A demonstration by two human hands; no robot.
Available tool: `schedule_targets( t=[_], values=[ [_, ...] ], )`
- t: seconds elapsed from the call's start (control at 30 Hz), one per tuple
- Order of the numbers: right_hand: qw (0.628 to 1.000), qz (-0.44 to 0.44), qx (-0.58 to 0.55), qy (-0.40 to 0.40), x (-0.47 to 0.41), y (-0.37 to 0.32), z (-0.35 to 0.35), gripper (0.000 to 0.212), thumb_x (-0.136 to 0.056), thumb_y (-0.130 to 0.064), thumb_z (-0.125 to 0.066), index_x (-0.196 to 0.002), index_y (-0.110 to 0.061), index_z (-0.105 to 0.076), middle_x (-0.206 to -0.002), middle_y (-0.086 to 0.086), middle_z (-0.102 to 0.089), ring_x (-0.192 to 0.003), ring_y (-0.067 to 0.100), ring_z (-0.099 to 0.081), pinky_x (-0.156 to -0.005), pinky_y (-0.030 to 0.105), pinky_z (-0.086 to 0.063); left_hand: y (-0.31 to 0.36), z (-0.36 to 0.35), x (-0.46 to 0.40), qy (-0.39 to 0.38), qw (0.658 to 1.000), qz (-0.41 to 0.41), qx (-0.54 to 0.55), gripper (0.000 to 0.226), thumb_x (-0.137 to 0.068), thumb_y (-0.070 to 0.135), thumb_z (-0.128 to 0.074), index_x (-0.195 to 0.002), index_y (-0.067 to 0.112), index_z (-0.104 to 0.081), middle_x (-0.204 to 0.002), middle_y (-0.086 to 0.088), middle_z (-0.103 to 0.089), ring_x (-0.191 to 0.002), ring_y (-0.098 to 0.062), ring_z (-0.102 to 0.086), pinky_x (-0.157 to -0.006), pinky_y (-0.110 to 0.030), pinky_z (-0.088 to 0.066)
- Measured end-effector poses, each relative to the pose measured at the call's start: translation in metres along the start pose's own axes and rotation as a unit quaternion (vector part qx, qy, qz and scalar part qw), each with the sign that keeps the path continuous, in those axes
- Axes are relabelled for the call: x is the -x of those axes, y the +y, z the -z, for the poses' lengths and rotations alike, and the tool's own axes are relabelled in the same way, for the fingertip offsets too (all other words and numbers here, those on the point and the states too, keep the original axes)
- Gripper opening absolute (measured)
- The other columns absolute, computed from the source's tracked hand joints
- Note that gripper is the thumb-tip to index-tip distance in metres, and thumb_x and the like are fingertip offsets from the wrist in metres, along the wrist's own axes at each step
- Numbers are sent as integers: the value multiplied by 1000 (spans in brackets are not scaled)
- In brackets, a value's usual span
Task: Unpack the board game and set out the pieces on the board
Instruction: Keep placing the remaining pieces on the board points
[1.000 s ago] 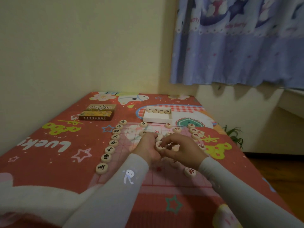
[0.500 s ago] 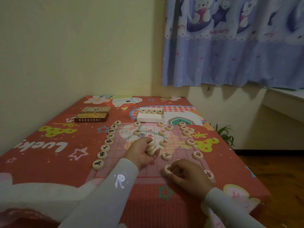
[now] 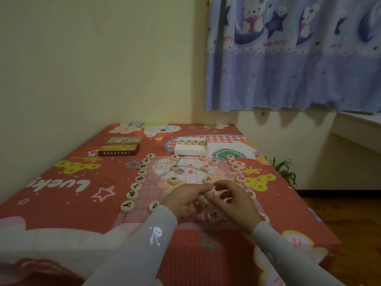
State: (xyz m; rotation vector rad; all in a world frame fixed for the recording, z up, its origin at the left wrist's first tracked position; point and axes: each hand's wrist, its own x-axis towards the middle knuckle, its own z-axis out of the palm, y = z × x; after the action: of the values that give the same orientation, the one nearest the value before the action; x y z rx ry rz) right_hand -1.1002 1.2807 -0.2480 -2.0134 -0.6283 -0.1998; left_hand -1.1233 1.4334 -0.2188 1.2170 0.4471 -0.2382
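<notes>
Two grey sleeves are seen reaching in from the near edge, the left hand (image 3: pixel 181 203) and right hand (image 3: pixel 235 201) brought together low over the near half of the game board (image 3: pixel 162 182). A small stack of pale round pieces (image 3: pixel 208 195) is gripped between the curled fingers of both hands; how many are held cannot be told. A red-marked piece (image 3: pixel 214 216) is seen lying on the board just under the right wrist. Black-marked pieces (image 3: pixel 136 186) are lined along the board's left edge, red ones (image 3: pixel 235 167) down the right, with a few scattered on the grid. Beyond the board, a white tray (image 3: pixel 190 150) is shown with four pieces resting in it, and a brown box lid (image 3: pixel 120 146) lies to its left on the red cartoon tablecloth (image 3: pixel 61 182). A blue curtain (image 3: pixel 288 58) is visible behind.
</notes>
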Motion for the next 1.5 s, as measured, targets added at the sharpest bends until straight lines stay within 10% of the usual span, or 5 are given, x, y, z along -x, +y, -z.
schedule_targets(
  t=[0.27, 0.5, 0.7, 1.5],
  values=[
    [1000, -8, 23, -14, -15, -4, -3, 28, -78, -33, -77, -104, -28, -67, -102, -5, -61, -84, 2, -59, -70, 9, -45, 8, 1, 4, -48, 999, 7, 10, 29, -98, 33, -51, -92, 7, -62, -60, -2, -60, -46, -10, -51, -35, -17, -38],
    [1000, -7, -11, 17, -17, 0, -6, 39, -77, -25, -78, -113, -26, -65, -101, -13, -62, -92, 0, -60, -79, 17, -50, 15, 6, 6, -73, 994, 7, 86, 25, -92, 2, -45, -110, -9, -58, -75, -17, -63, -46, -15, -57, -46, -24, -51],
    [997, -12, -60, 39, -20, 3, -5, 37, -78, -18, -76, -99, -40, -56, -101, -14, -65, -92, 7, -63, -83, 29, -55, 15, 14, -3, -8, 995, -73, 74, 27, -94, -8, -38, -108, -4, -61, -101, -23, -57, -87, -32, -61, -60, -34, -61],
    [993, 19, -11, -114, -61, -20, -98, 15, -81, -20, -69, -92, -28, -65, -98, -11, -65, -89, 3, -60, -80, 24, -52, 60, 132, -12, 150, 955, -170, 190, 28, -97, -3, -41, -121, -2, -54, -108, -21, -55, -80, -25, -58, -50, -25, -57]
  ],
)
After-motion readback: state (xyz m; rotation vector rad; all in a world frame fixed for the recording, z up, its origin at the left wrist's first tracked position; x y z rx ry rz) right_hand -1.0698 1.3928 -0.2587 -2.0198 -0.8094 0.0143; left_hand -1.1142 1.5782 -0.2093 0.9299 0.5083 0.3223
